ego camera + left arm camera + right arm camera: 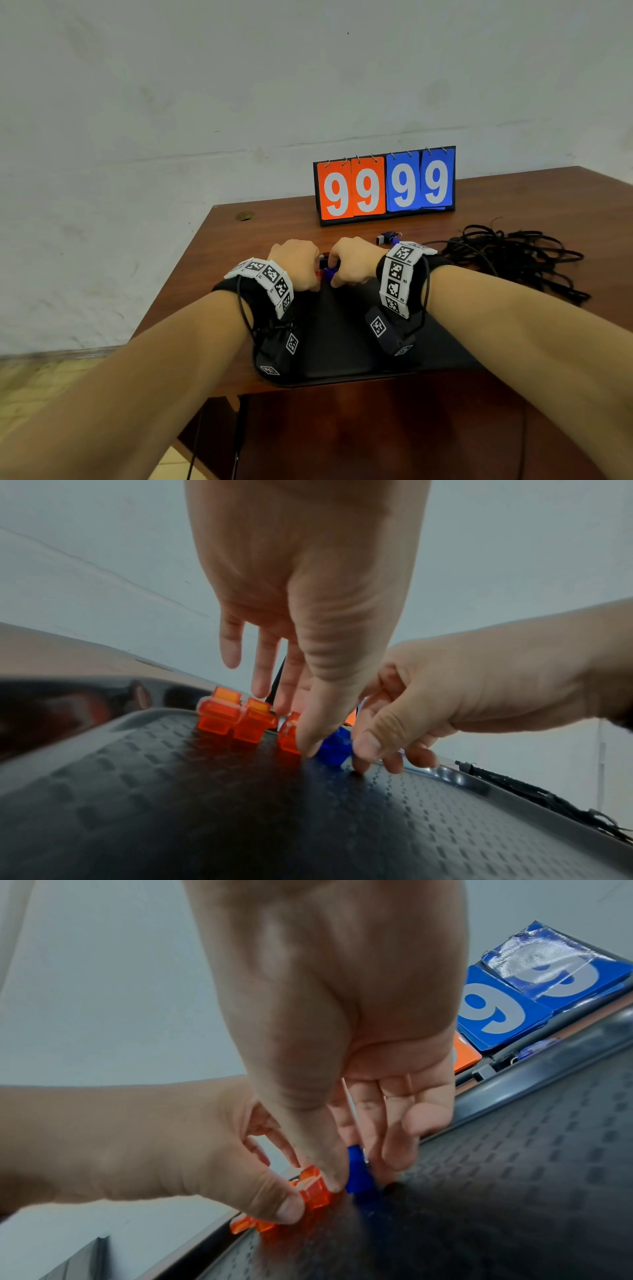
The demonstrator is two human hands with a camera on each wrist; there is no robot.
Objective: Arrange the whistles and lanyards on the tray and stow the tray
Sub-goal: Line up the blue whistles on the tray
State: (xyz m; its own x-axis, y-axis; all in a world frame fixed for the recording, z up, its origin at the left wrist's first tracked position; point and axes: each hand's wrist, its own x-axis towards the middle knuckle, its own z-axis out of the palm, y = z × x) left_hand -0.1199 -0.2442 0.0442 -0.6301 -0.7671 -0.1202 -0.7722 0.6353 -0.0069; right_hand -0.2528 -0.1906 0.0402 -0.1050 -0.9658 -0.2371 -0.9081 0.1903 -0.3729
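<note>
- The left hand (308, 588) reaches down over the far edge of the black textured plastic tray (240, 818); its thumb tip presses on the tray between an orange translucent plastic whistle (289, 738) and a blue translucent plastic whistle (334, 746), while its other fingers (229, 647) hang straight and apart.
- The right hand (325, 1001) has thumb and fingers curled round the blue whistle, pinching it as it stands on the tray.
- 2 more orange whistles (236, 718) stand on the tray just left of the left thumb.
- Another dark blue whistle (388, 237) lies on the brown wooden table (274, 222) beyond the right wrist.
- A tangle of black lanyards (513, 257) lies on the table right of the right hand.
- An orange-and-blue flip scoreboard (385, 186) showing 9999 stands beyond both hands.
</note>
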